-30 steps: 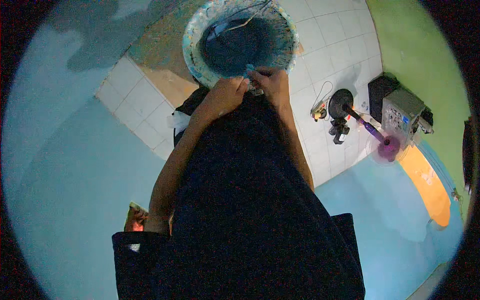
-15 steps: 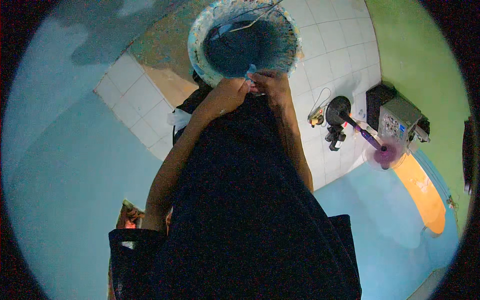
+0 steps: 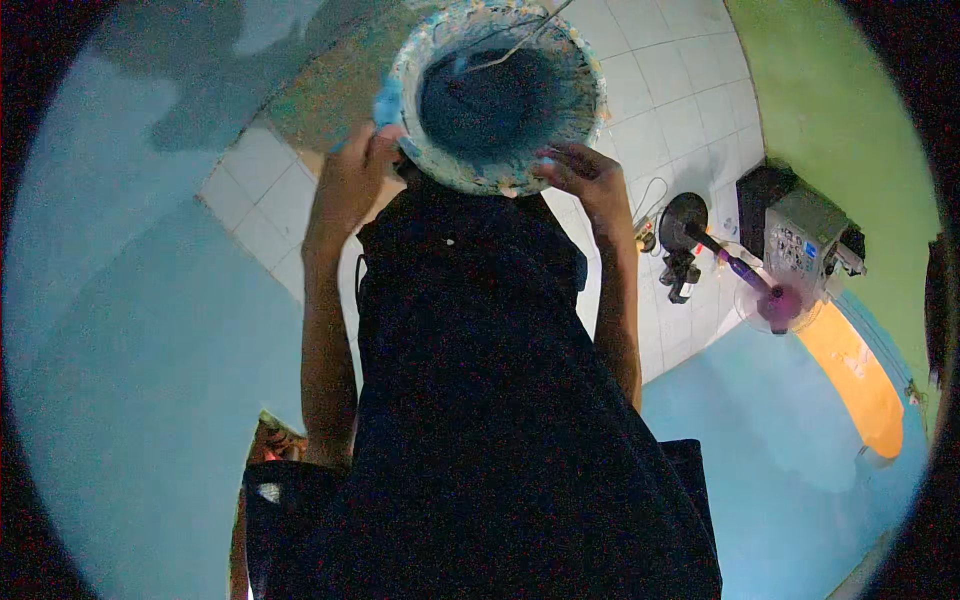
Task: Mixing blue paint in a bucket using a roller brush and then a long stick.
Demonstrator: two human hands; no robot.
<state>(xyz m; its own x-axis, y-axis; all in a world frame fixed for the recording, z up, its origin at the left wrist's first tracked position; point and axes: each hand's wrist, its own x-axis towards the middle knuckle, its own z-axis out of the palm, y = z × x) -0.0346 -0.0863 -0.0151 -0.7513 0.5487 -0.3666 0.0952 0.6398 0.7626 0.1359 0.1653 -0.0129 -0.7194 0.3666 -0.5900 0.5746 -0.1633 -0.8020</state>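
Note:
A round, paint-splattered tub [image 3: 597, 112] holds dark blue-grey liquid [image 3: 490, 105], and a thin rod [image 3: 520, 45] leans across its top. My left hand [image 3: 352, 185] is at the tub's near-left side, its bent fingers closed on a light-blue piece [image 3: 386, 105] that is blurred against the rim. On the near-right side, my right hand [image 3: 588, 180] has its fingers curled by the rim, a small bluish bit at their tips. What that bit is, I cannot make out. Dark cloth [image 3: 470, 330] covers my front between both forearms.
On the white tiles [image 3: 640, 120] to the right stand a grey box-shaped device [image 3: 800, 235] with knobs and a small fan [image 3: 775, 302] with a purple hub. A black object [image 3: 680, 275] lies near the fan's round base [image 3: 684, 220]. Blue floor [image 3: 160, 330] spreads left.
My hands were together at the tub's near edge with a light-blue piece between them. They have parted, the left going left and the right going right.

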